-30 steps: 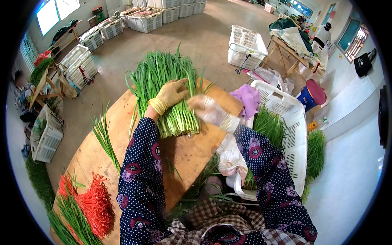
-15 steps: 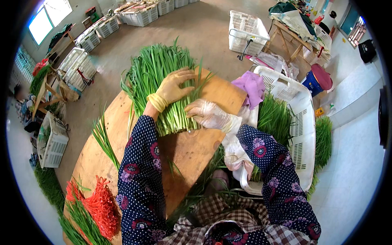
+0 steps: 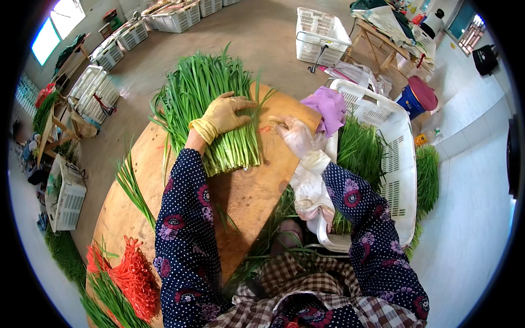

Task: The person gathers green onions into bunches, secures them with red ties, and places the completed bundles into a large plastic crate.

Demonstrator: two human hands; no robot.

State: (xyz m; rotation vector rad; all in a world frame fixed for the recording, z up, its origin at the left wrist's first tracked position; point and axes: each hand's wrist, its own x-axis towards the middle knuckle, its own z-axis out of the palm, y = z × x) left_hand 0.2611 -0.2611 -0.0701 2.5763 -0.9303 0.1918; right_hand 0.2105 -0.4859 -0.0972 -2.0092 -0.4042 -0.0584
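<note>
Our left hand, in a yellow glove, lies over the bundle of green stalks on the wooden desk; its grip is spread, thumb apart from the curved fingers. Our right hand, in a whitish glove, is apart from the bundle, over the desk's right end. We cannot tell whether its grip is spread or pinching something. A small red loop shows between that hand and the bundle.

Just beyond the right hand, a purple cloth crowds the desk's corner. The white basket holding more greens stands close along that side, under our right sleeve, with a pale cloth over its near edge. Left of our left sleeve, loose stalks lie across the desk, and nearer us a heap of red ties sits beside other stalks. Farther off, a white crate stands on the floor.
</note>
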